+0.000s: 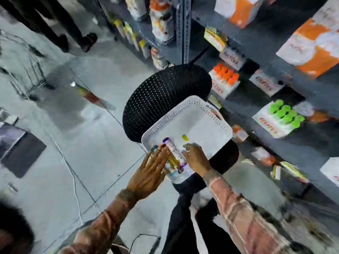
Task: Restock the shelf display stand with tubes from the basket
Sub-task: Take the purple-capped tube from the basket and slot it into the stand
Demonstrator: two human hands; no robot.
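Judging from the white perforated plastic basket (201, 123) on the black chair (165, 96), nearly empty, I see my left hand (152, 169) flat and my right hand (196, 158) curled around the last blurred tubes (174, 158), with the shelf display stands (278, 118) mostly full.

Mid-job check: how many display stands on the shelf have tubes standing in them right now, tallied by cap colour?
Orange-capped stand: 1
Green-capped stand: 1
Total: 2 stands
The picture is too blurred to count the tubes in each stand.
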